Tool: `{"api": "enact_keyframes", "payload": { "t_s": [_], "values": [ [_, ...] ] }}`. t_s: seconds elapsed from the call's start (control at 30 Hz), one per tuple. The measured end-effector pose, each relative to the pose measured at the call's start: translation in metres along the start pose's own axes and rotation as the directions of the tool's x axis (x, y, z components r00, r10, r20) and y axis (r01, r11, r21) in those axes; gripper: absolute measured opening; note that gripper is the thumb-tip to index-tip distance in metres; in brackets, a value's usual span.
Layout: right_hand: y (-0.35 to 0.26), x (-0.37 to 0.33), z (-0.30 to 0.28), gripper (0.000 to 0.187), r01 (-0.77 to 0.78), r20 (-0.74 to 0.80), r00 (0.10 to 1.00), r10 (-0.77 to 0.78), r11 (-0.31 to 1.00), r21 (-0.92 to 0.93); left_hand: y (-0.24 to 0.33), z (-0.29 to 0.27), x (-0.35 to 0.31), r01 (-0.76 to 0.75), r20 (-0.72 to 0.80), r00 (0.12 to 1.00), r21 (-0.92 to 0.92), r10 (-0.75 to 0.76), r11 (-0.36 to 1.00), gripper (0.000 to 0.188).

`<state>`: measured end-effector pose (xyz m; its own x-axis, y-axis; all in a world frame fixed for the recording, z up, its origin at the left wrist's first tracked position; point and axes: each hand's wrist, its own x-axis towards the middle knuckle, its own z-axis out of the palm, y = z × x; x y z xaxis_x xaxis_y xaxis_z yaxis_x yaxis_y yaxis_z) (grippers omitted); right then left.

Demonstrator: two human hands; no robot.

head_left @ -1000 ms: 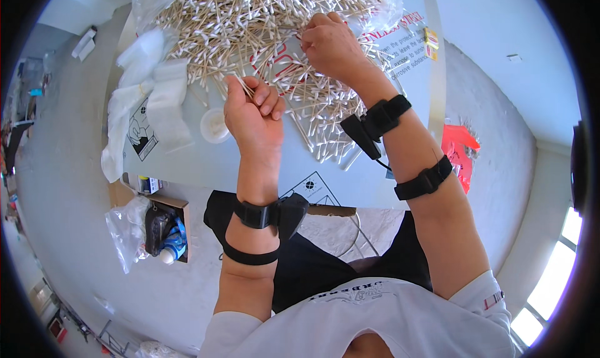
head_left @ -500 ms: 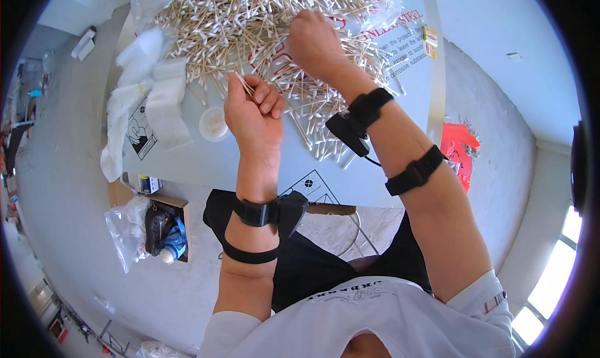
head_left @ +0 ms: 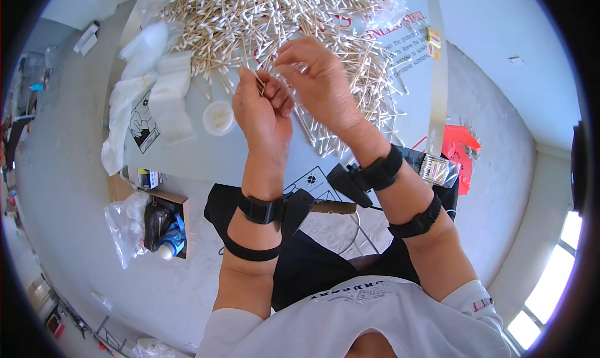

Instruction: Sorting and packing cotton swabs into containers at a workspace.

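A large heap of cotton swabs (head_left: 231, 20), white-tipped on pale wooden sticks, spreads over the far part of the table. Before it, my left hand (head_left: 265, 108) is curled palm up, with a few swab sticks between thumb and fingers. My right hand (head_left: 319, 83) hovers just to its right, over the near swabs. Its thumb and forefinger come together close to my left fingertips; whatever they pinch is too small to make out. A small round white tub (head_left: 219, 118) with pale contents stands left of my left wrist.
White plastic film (head_left: 170, 95) lies along the table's left side. Below that side sits a cardboard box (head_left: 181, 202) with a dark bag and a blue-and-white bottle. Clear packs of swabs (head_left: 435, 169) and a red plastic bag (head_left: 459, 147) are beyond the right edge.
My right hand has come back from the heap toward my left hand, its fingers now near the left fingertips. My left hand has shifted slightly right. The swab packs at right have come into view.
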<state>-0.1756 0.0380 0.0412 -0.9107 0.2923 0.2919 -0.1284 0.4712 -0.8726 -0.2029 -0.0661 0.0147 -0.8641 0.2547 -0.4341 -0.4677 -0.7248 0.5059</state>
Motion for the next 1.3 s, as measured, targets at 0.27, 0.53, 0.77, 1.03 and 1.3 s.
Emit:
{"api": "enact_keyframes", "payload": {
  "t_s": [0.27, 0.53, 0.77, 1.03, 1.3],
  "values": [
    [0.028, -0.014, -0.039, 0.016, 0.012, 0.023, 1.0, 0.001, 0.825, -0.564, 0.011, 0.001, -0.003, -0.016, 0.007, 1.0, -0.032, 0.016, 0.999, 0.035],
    [0.024, -0.027, -0.05, 0.019, 0.027, 0.05, 0.999, -0.008, 0.917, -0.397, 0.011, -0.003, -0.001, -0.023, -0.022, 1.0, -0.052, 0.022, 0.998, 0.034],
    [0.045, -0.014, -0.072, 0.019, -0.071, -0.106, 0.994, 0.015, 0.83, -0.553, 0.011, 0.001, -0.002, -0.038, -0.015, 0.999, -0.037, 0.037, 0.999, 0.035],
    [0.055, 0.048, -0.067, 0.022, -0.067, -0.042, 0.998, 0.053, 0.795, -0.603, 0.031, 0.035, -0.005, -0.103, 0.105, 0.988, -0.093, 0.112, 0.99, 0.033],
    [0.045, 0.06, -0.041, 0.009, 0.185, 0.189, 0.975, -0.117, 0.898, -0.4, 0.038, 0.008, 0.009, -0.091, 0.073, 0.992, -0.099, 0.098, 0.991, 0.037]
  ]
}}
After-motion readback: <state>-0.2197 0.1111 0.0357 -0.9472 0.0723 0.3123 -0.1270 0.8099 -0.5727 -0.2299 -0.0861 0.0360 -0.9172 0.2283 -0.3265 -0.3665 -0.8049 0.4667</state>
